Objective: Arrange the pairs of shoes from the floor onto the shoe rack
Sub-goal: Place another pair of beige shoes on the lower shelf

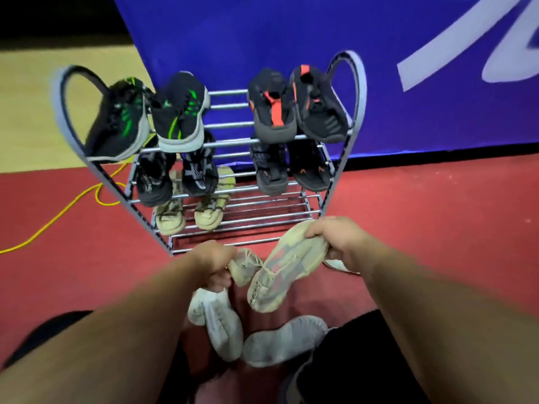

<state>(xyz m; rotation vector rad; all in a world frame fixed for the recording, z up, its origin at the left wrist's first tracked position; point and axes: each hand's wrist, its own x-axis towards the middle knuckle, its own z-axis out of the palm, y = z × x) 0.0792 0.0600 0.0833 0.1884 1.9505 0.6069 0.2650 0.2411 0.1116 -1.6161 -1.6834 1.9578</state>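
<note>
shoes fill most of the rack [354,91], which stands on the red floor [423,214] before a blue banner [291,39]. its top shelf carries a black-green pair [180,112] on the left and a black-orange pair [272,106] on the right, toes toward the camera. the shelf below holds a black-grey pair [199,173] on the left and a dark pair [271,170] on the right. one shelf lower, a cream pair [170,217] sits at the left end.

in front of the rack, the right hand [335,239] holds a tan shoe [280,275] lifted off the floor, sole turned to the camera. its fingers [316,228] curl over the shoe's far end, thumb beneath. the left hand [217,265] grips a pale shoe [248,265] just beside the tan one, fingers [218,279] curled tight round one end; whether that shoe rests on the floor cannot be told.

under the left hand a white shoe [221,328] lies on the floor, and a grey shoe [280,342] lies near it, closer to the person. a yellow cable [58,218] snakes across the floor left of the rack.
</note>
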